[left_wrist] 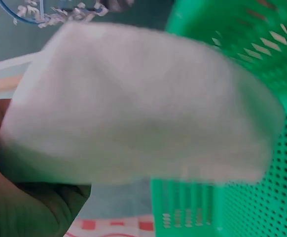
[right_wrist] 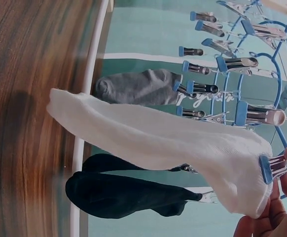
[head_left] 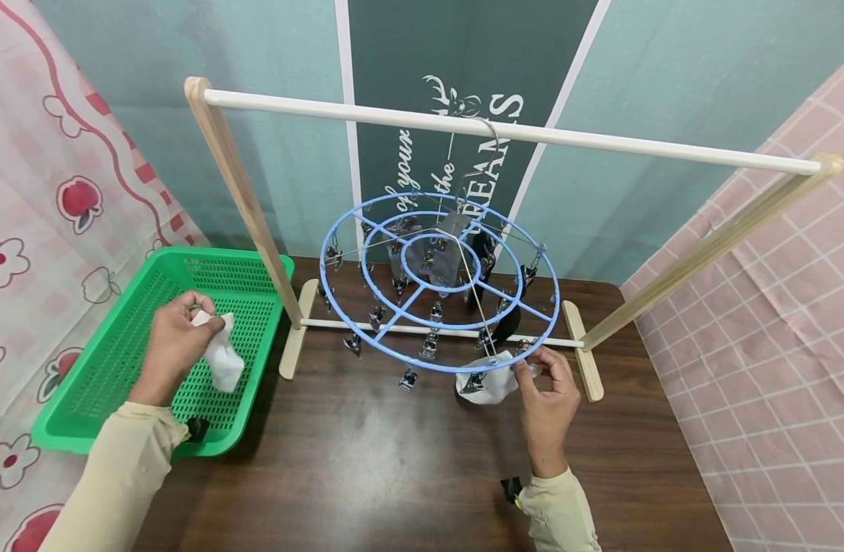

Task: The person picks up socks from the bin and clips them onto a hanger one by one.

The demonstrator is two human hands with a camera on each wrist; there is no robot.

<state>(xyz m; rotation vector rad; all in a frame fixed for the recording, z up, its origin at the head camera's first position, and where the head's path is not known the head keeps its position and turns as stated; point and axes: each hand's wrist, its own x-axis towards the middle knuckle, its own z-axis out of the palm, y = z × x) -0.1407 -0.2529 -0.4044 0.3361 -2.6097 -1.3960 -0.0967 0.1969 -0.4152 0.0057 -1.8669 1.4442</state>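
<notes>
Over the green basket, my left hand [head_left: 176,337] pinches a white sock [head_left: 224,364] that dangles from its fingers; this sock fills most of the left wrist view. My right hand [head_left: 551,402] is at the near right rim of a round blue clip hanger [head_left: 323,264]. There its thumb and fingers pinch a metal clip [right_wrist: 276,168] with blue tips, which sits at the end of another white sock [right_wrist: 158,133]. Behind that sock hang a grey sock [right_wrist: 138,88] and black socks [right_wrist: 124,195], held by clips of the same hanger.
The hanger hooks over the white bar [head_left: 394,115] of a wooden-legged rack standing on the brown table [head_left: 366,460]. Several unused clips dangle from its rings. At the left is the green plastic basket [head_left: 49,429]. A tiled-pattern wall covering [head_left: 760,368] borders the right side.
</notes>
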